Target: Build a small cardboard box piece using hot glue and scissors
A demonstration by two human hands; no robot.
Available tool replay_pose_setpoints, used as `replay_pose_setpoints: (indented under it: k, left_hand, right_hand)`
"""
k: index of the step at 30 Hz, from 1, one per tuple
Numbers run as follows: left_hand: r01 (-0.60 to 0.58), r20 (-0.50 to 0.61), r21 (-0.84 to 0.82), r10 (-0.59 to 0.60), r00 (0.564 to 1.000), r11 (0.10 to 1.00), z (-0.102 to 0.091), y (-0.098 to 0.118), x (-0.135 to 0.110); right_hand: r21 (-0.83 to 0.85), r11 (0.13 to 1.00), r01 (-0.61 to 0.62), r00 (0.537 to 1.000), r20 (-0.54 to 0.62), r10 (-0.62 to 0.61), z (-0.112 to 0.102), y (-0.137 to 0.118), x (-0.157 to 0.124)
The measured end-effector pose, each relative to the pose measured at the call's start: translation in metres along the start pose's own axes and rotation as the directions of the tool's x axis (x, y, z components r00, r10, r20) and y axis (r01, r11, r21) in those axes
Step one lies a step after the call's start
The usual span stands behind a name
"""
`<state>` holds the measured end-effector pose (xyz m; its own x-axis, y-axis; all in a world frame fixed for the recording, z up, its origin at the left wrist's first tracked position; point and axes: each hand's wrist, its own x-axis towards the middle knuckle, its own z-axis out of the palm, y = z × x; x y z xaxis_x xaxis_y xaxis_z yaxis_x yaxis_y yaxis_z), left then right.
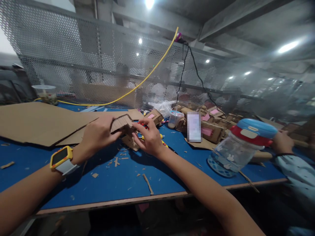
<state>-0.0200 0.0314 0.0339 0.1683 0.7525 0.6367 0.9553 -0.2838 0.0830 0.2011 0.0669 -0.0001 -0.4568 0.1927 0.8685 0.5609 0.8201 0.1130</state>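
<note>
In the head view, the left hand [102, 132] grips a small cardboard block [122, 124] by its left end, thumb below and fingers behind, which seems to steady it and leave its near face and right end exposed. The block is raised just above the blue table [98, 188], in front of the wearer, probably for a clear look and room to turn it. The right hand [150, 136] is at the block's right end with fingers bent and parted; whether the fingertips press on it or only hover, I cannot tell. Under the block a brown flap [131, 143] shows, and I cannot tell if it belongs to the block. A yellow tool [164, 143] lies just beyond the right hand, partly hidden by it, presumably within easy reach. The large sheet [36, 123] lies flat at the left, and scraps [116, 161] are scattered near the table's front edge. A phone [194, 127] stands upright against the cardboard pile [214, 132], apparently so that its screen faces the wearer. The bottle [228, 154] is on the table to the right, between the right forearm and a co-worker's hand [283, 142].
</note>
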Motion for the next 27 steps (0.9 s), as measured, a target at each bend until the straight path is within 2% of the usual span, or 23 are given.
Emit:
replay_pose_setpoints:
  k: [8,14,18,22,27]
  left_hand:
    - [0.041,0.001,-0.028,-0.041,0.999,0.999,-0.0008,0.0005,0.0004]
    - [0.067,0.011,-0.048,-0.067,0.998,0.997,-0.0023,0.0042,-0.0003]
    - [0.031,-0.001,-0.066,-0.031,1.0,0.997,-0.0015,0.0052,-0.0007]
    - [0.018,-0.022,-0.116,-0.02,1.0,0.993,-0.0005,0.0053,-0.0013]
    - [0.063,-0.027,-0.219,-0.071,0.997,0.974,-0.0009,0.0061,0.0001]
  right_hand:
    - [-0.028,1.0,0.012,1.0,0.019,-0.011,0.004,0.0024,-0.0003]
    - [-0.005,0.998,0.064,0.997,-0.051,-0.064,0.0016,0.0001,0.0016]
    - [-0.015,0.997,0.069,0.996,-0.052,-0.07,-0.0018,-0.0032,0.0027]
    - [0.004,0.998,0.067,0.993,-0.101,-0.066,-0.0019,-0.0034,0.0023]
    - [-0.001,1.0,0.003,1.0,0.006,-0.003,-0.002,-0.0035,0.0014]
